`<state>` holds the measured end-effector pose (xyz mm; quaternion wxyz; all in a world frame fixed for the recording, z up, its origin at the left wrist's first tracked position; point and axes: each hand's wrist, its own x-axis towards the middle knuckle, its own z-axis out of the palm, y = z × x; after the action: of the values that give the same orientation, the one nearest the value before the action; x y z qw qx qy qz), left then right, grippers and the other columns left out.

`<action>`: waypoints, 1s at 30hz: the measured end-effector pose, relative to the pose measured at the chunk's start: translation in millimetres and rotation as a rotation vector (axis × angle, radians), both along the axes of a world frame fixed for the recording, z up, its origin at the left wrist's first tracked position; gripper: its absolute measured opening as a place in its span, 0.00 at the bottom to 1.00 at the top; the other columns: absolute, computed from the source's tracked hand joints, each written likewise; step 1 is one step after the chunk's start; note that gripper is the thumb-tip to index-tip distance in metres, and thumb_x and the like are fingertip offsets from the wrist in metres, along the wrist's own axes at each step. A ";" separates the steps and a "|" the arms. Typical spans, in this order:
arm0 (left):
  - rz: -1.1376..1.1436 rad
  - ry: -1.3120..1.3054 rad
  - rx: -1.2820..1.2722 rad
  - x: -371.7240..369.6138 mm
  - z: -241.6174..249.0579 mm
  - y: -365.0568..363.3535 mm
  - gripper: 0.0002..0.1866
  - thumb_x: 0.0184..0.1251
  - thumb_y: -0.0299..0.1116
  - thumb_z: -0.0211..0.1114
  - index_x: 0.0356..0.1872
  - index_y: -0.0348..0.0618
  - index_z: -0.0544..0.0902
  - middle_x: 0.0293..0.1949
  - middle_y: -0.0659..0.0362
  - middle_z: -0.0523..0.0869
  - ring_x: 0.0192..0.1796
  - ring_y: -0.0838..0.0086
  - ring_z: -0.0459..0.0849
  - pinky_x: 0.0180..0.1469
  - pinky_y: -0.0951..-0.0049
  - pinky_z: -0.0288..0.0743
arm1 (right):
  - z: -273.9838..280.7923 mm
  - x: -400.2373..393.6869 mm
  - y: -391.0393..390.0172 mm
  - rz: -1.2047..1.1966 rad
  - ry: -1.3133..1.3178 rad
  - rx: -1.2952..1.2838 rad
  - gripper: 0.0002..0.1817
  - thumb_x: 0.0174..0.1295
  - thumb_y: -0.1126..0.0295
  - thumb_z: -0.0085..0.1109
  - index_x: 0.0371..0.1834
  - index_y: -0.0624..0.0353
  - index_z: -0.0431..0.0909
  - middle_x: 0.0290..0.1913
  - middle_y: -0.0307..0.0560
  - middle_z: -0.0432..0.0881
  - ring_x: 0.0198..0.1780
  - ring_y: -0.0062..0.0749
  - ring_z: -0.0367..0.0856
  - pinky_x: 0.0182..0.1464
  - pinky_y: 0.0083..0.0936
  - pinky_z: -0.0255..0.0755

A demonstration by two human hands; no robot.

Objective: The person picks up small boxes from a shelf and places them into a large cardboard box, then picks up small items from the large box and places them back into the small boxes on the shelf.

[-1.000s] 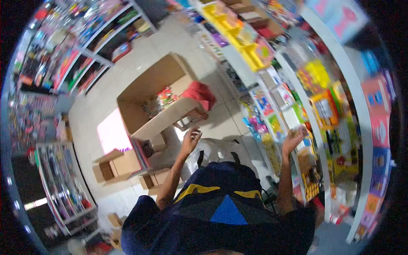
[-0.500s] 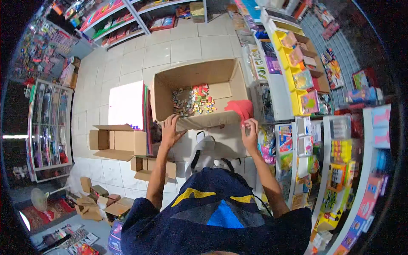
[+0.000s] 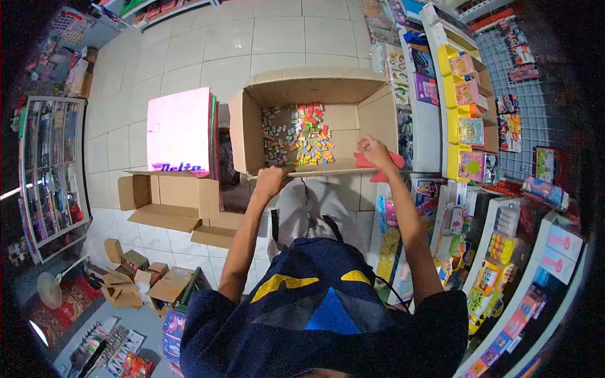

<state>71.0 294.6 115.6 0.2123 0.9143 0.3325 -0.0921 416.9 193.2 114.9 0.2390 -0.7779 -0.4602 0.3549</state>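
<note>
A large open cardboard box stands on the tiled floor in front of me. Many small colourful pieces lie on its bottom, mostly left of centre. My left hand is closed on the near rim, towards the box's left corner. Over the near right rim hangs a red cloth. My right hand is above the box's inside by that cloth, with its fingers bent together; what they hold, if anything, is too small to make out.
A stack of large coloured sheets lies left of the box, with a smaller open carton nearer me. Display shelves line the right side. A glass cabinet and a fan are at the left.
My right hand has moved from the cloth outside the near edge to above the box's inside. My left hand has closed around the rim. The view has shifted, and the box appears closer.
</note>
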 end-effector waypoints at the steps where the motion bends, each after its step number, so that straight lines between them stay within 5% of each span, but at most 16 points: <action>1: -0.001 0.017 0.005 -0.3 -4.1 0.1 0.14 0.55 0.36 0.55 0.42 0.60 0.81 0.22 0.50 0.80 0.28 0.59 0.81 0.29 0.57 0.73 | -18.9 7.1 0.7 0.066 -0.037 -0.074 0.10 0.53 0.65 0.58 0.37 0.57 0.76 0.32 0.44 0.80 0.36 0.33 0.79 0.39 0.28 0.72; 9: 0.005 0.061 -0.048 9.9 18.2 4.8 0.13 0.57 0.38 0.56 0.43 0.63 0.81 0.23 0.52 0.80 0.28 0.61 0.81 0.28 0.59 0.73 | -149.7 39.7 27.9 0.317 -0.128 -0.514 0.13 0.48 0.64 0.56 0.38 0.47 0.78 0.37 0.44 0.81 0.42 0.36 0.80 0.45 0.30 0.71; 20: 0.115 0.195 -0.235 20.6 23.1 13.5 0.17 0.54 0.34 0.57 0.46 0.65 0.80 0.30 0.55 0.82 0.32 0.63 0.82 0.30 0.61 0.72 | -226.2 -15.9 52.5 0.514 -0.344 -0.781 0.13 0.48 0.62 0.58 0.38 0.47 0.79 0.34 0.38 0.80 0.36 0.30 0.79 0.39 0.27 0.72; 26: 0.134 0.021 -0.194 15.6 17.2 12.8 0.17 0.55 0.33 0.55 0.46 0.63 0.79 0.28 0.56 0.82 0.31 0.62 0.81 0.30 0.60 0.72 | -332.3 -23.7 20.9 0.221 0.372 -0.815 0.10 0.49 0.61 0.57 0.34 0.49 0.80 0.32 0.38 0.79 0.36 0.31 0.78 0.41 0.27 0.72; 28: 0.050 0.215 -0.212 16.8 19.2 14.0 0.17 0.55 0.32 0.55 0.46 0.63 0.79 0.28 0.56 0.82 0.31 0.63 0.81 0.30 0.60 0.72 | -401.3 -17.9 -4.7 -0.013 0.800 -0.871 0.09 0.50 0.61 0.57 0.32 0.49 0.80 0.32 0.38 0.79 0.35 0.31 0.78 0.42 0.27 0.71; 30: 0.019 0.292 -0.221 18.0 20.9 14.7 0.17 0.55 0.32 0.55 0.46 0.63 0.79 0.27 0.55 0.82 0.31 0.63 0.81 0.29 0.61 0.72 | -389.7 -24.1 -2.2 -0.170 0.983 -0.721 0.10 0.51 0.62 0.57 0.34 0.51 0.79 0.32 0.38 0.79 0.34 0.30 0.78 0.40 0.26 0.71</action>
<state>89.0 309.3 136.5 0.2620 0.8591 0.3562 -0.2579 392.8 191.0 -274.8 0.1725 -0.5891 -0.0838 0.7850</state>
